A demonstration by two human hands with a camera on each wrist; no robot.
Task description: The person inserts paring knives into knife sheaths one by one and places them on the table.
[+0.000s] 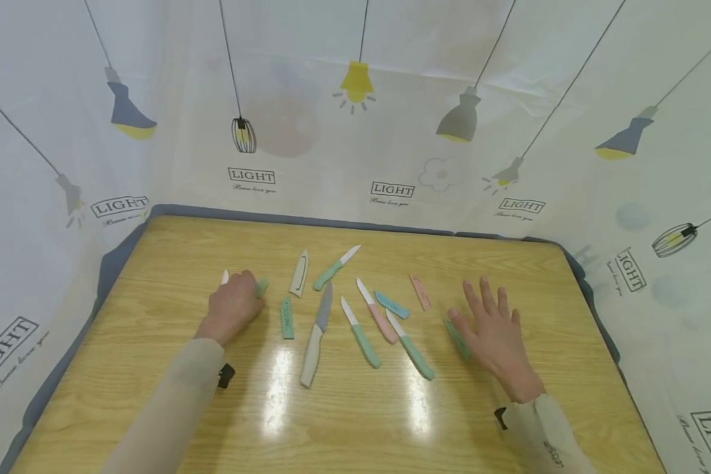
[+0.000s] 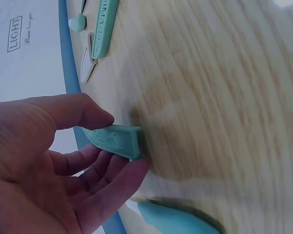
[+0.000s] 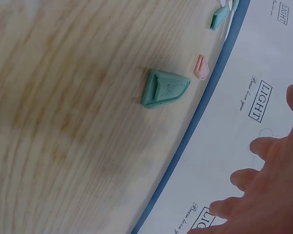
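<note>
My left hand [image 1: 232, 306] pinches a green knife sheath [image 2: 115, 139] between thumb and fingers, just over the left of the table. Close beside it lies a green-handled knife [image 2: 176, 219]; the head view shows only its white blade tip [image 1: 225, 276], the rest being behind the hand. At the right, my right hand [image 1: 494, 336] is spread with straight fingers and holds nothing. Another green sheath [image 3: 168, 87] lies on the table beside that hand's thumb, partly covered in the head view.
Mid-table lie a cream-handled knife [image 1: 311, 352], a pink-handled knife [image 1: 382, 321] and several green-handled knives [image 1: 364, 345]. Among them are a cream sheath [image 1: 299, 273], a green sheath [image 1: 287, 319], a blue sheath [image 1: 392, 305] and a pink sheath [image 1: 420, 292]. Printed cloth walls [image 1: 326, 158] stand around the table.
</note>
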